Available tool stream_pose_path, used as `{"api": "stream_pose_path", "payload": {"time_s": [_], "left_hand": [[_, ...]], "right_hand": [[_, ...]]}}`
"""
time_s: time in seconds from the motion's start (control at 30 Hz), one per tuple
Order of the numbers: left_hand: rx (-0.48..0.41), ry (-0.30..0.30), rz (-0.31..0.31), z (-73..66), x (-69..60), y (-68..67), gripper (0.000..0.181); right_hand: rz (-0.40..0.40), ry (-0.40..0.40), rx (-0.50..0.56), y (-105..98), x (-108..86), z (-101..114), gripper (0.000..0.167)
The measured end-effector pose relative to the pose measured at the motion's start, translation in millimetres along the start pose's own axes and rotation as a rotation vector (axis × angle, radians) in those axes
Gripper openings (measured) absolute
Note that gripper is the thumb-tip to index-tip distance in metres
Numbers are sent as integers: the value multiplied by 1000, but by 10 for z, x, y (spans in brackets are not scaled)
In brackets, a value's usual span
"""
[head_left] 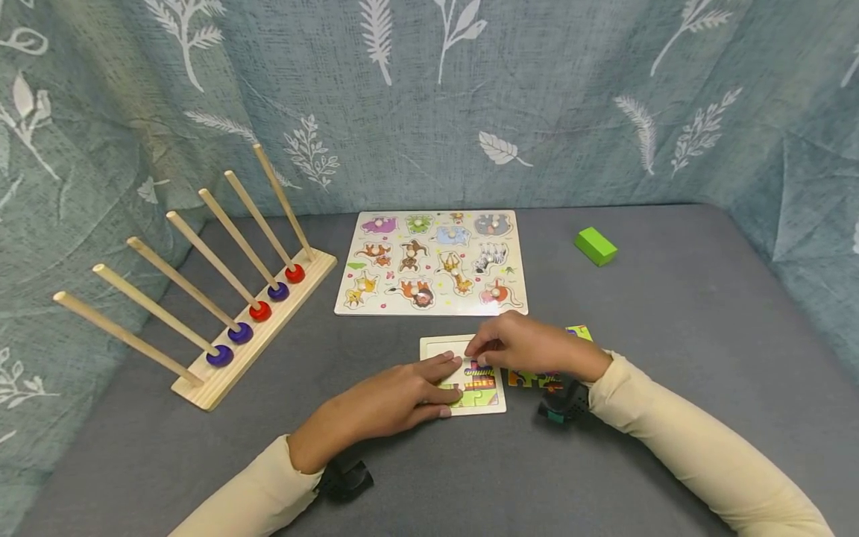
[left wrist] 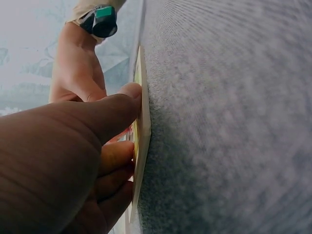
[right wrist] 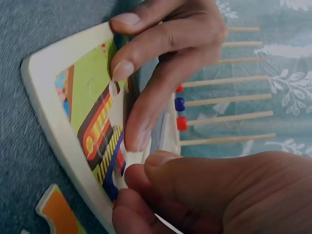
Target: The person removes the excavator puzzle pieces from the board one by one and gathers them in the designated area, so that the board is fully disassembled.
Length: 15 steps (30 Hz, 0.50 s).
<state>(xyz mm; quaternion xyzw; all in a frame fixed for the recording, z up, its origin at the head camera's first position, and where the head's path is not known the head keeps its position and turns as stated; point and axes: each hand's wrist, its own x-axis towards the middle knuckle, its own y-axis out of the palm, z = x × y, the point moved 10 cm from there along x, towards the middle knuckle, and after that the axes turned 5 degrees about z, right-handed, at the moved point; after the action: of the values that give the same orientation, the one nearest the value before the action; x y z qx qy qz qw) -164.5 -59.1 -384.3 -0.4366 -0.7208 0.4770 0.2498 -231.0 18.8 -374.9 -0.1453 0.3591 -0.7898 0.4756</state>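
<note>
A small square jigsaw board (head_left: 496, 409) with a pale wooden frame lies on the table, its lower part filled with green, orange and striped pieces. My left hand (head_left: 396, 399) rests on its left side with fingers extended, the thumb (left wrist: 129, 91) at the near edge in the left wrist view. Over the upper right part, my right hand (head_left: 537, 347) curls thumb and fingers together at a purple and red jigsaw piece (right wrist: 109, 187), pinching it low against the board. The fingers hide most of that piece. Loose jigsaw pieces (head_left: 526, 379) lie partly under my right wrist.
An animal peg puzzle (head_left: 429, 261) lies behind the jigsaw board. At the left stands a wooden rack (head_left: 255, 339) with tall pegs and several red and purple rings. A green block (head_left: 596, 246) sits at the back right, before a leaf-patterned curtain (head_left: 429, 112).
</note>
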Motion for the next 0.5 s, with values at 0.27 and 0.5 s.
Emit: {"api": "stream_pose_path", "payload": {"time_s": [0.27, 0.5], "left_hand": [[5, 16, -10, -16, 3, -5, 32], [40, 44, -20, -46, -3, -32, 30]], "right_hand": [[16, 5, -45, 18, 15, 28, 14], [30, -4, -29, 32, 22, 29, 15]]}}
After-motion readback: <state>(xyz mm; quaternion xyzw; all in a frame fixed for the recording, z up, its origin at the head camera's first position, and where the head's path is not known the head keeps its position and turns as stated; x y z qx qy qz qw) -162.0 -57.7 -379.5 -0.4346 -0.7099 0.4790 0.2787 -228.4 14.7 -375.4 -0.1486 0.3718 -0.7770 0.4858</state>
